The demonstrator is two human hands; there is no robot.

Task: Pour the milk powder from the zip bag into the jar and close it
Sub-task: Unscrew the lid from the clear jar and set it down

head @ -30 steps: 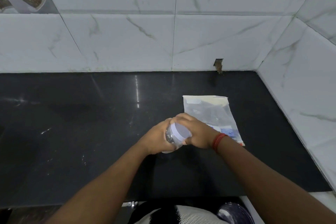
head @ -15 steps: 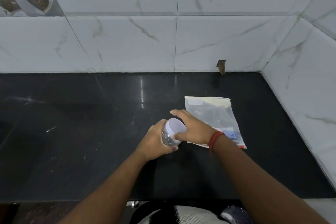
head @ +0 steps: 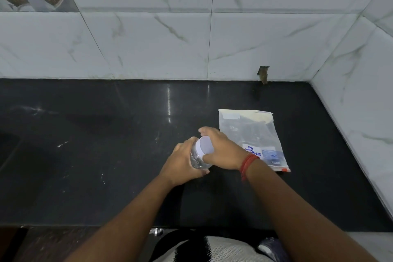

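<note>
Since a second before, our right hand (head: pixel 223 151) had rotated around the white lid (head: pixel 205 145): where its fingers had covered most of the cap, the flat white top now lay largely exposed, with the index finger reaching past its far edge and the thumb pressed against its near side. Both hands and the jar also sat slightly farther left of the bag than before.

We held the clear plastic jar (head: pixel 197 160) just above or on the black countertop (head: pixel 106 155); we could not tell whether its base touched. It was tilted, its capped end leaning up and toward the right. Our left hand (head: pixel 184 164) was wrapped closed around the jar's transparent body, fingers curled under it, while our right hand was clamped on the lid. We could not make out any contents through the jar's wall.

Just beside our right hand, to its right, the zip bag (head: pixel 253 134) lay flat on the counter, its sealed strip pointing toward the back wall and its printed blue and white label toward us. A pale band of powder showed along the bag's far end; the rest looked clear and flat. A red thread band (head: pixel 247 165) circled our right wrist, overlapping the bag's near left edge in view.

White marble-patterned tiles (head: pixel 148 44) rose behind the counter and along its right side, with a small chipped notch (head: pixel 263 73) at the base of the back wall.
</note>
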